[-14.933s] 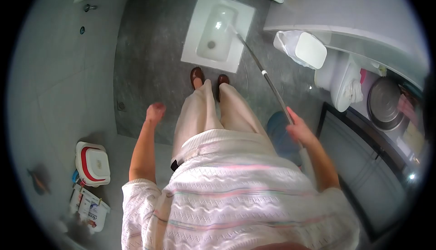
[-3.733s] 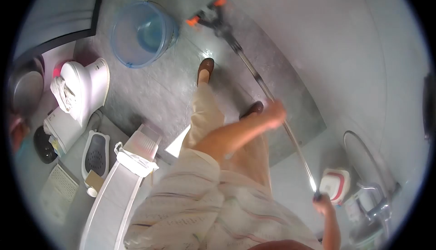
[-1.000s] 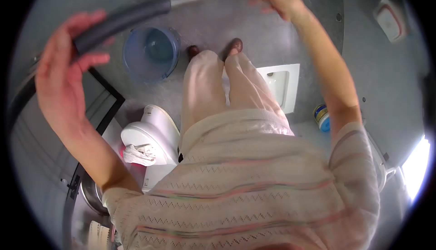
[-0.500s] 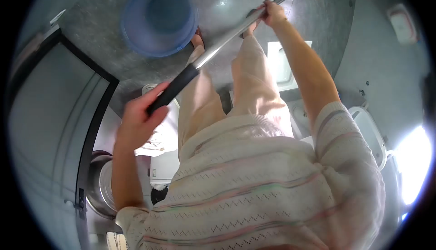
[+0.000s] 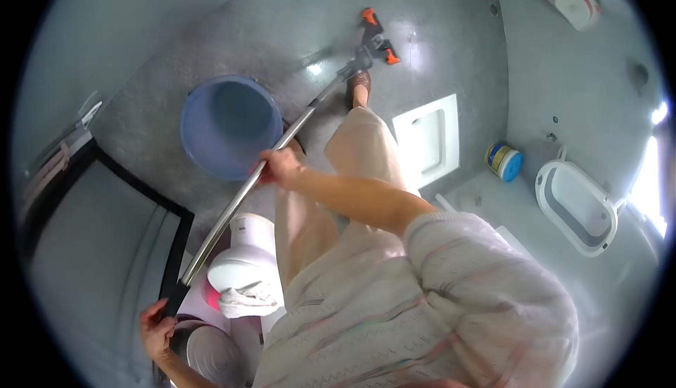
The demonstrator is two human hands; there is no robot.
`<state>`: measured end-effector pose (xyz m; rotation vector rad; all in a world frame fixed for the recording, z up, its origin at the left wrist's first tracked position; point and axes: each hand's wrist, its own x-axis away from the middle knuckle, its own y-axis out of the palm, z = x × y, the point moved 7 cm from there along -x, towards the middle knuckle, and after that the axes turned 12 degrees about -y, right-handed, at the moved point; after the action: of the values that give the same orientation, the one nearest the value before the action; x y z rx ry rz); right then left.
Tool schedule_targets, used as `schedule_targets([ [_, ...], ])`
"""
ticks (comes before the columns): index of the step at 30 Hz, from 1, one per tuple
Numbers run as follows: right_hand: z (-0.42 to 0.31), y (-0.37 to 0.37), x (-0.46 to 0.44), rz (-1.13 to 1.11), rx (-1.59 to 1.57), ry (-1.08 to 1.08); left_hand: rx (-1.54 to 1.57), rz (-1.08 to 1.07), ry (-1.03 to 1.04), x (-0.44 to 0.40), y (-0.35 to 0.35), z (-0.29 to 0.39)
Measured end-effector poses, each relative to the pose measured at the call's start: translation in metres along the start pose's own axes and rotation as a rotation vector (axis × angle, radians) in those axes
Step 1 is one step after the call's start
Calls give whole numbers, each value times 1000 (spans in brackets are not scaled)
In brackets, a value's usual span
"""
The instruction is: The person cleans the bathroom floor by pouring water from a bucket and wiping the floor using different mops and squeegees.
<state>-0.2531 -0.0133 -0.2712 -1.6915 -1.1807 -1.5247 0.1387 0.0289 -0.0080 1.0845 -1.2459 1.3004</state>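
Note:
A long mop [image 5: 222, 222] runs slantwise across the view, with a silver pole and a black grip at its lower left end. My left hand [image 5: 156, 328] is closed around that grip, near the dark door frame. Further along the pole, my right hand [image 5: 283, 168] is wrapped round the metal, beside the rim of a blue tub [image 5: 189, 145]. The mop's dark head [image 5: 369, 46], with two orange ends, is near the grey floor just past my foot [image 5: 359, 89]. I cannot make out any pad on it.
A white squat toilet [image 5: 453, 134] is set into the floor on the right. Beyond it are a bucket with a blue lid [image 5: 505, 163] and a white folding basin [image 5: 598, 241]. At left are a door [image 5: 98, 247], stacked containers and a white cloth [image 5: 248, 301].
The mop head has swung left and nearer my foot. Both hands have moved down and left with the pole, and the view has shifted, showing more of the right side.

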Motion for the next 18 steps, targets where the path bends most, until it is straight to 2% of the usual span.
schedule_targets([
  [1, -27, -22, -10, 110, -83, -29, -8, 8, 8, -9, 32, 25],
  [3, -93, -76, -31, 104, -79, -135, -130, 49, -31, -37, 106, 56],
  [4, -126, -110, -36, 193, -66, -148, -167, -35, -42, -51, 154, 68],
  [5, -150, -155, -51, 189, 41, -213, -189, -116, -56, -61, 206, 69],
  [6, -175, -198, -61, 179, 32, -313, -135, -221, -51, -70, 260, 68],
  [7, -200, -239, -56, 296, -39, -305, -69, -354, -24, -87, 307, 55],
  [8, -226, -283, -62, 292, -32, -377, -109, -452, 40, -86, 369, 67],
  [9, -258, -316, -48, 536, -64, -411, -185, -501, 190, -91, 431, 82],
  [10, -288, -337, -43, 586, -13, -408, -235, -517, 362, -94, 491, 108],
  [11, -317, -355, -37, 636, 38, -405, -331, -572, 412, -102, 549, 138],
  [12, -345, -361, -26, 591, 74, -430, -255, -647, 398, -101, 600, 168],
  [13, -370, -364, -16, 546, 111, -455, -313, -622, 517, -112, 645, 191],
  [15, -409, -382, -7, 593, 48, -463, -399, -414, 747, -99, 691, 240],
  [18, -455, -381, -4, 540, 64, -558, -501, -456, 744, -82, 698, 275],
])
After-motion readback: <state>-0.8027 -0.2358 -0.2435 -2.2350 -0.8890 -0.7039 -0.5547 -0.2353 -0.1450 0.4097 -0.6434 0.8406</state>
